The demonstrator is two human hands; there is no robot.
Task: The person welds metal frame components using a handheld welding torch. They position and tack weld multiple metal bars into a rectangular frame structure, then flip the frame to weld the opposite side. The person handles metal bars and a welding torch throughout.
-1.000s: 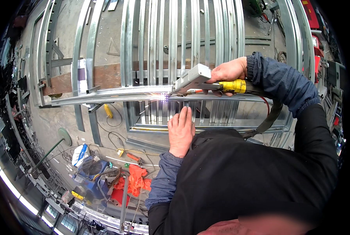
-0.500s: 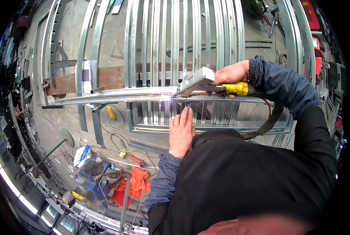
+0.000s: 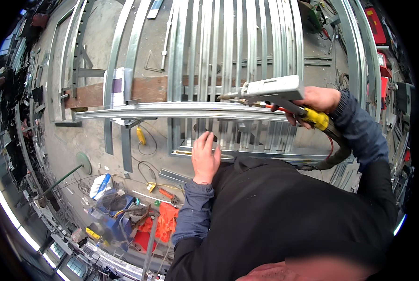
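My right hand point(image 3: 321, 99) is wrapped round a welding torch point(image 3: 275, 88) with a grey body, a yellow-wrapped section point(image 3: 316, 118) and a thick dark cable. The torch tip points left, just above a long shiny metal rail point(image 3: 144, 111) that lies crosswise. No spark shows at the tip. On the near side of that rail is my left hand point(image 3: 205, 157), palm down and holding nothing. Its fingers are stretched out over the slats of a metal frame point(image 3: 204, 153); whether they touch the metal I cannot tell.
Parallel metal slats point(image 3: 226, 51) run away beyond the rail. A rusty brown plate point(image 3: 146, 89) lies under them. On the floor at lower left are a yellow control box point(image 3: 140, 136) with a cord, a blue machine point(image 3: 112, 201), an orange cloth point(image 3: 167, 224) and a red-orange tool point(image 3: 167, 194).
The bright sparks at the torch tip have gone out. My right hand has moved right with the torch, which is turned flatter. My left hand has shifted left and back from the rail.
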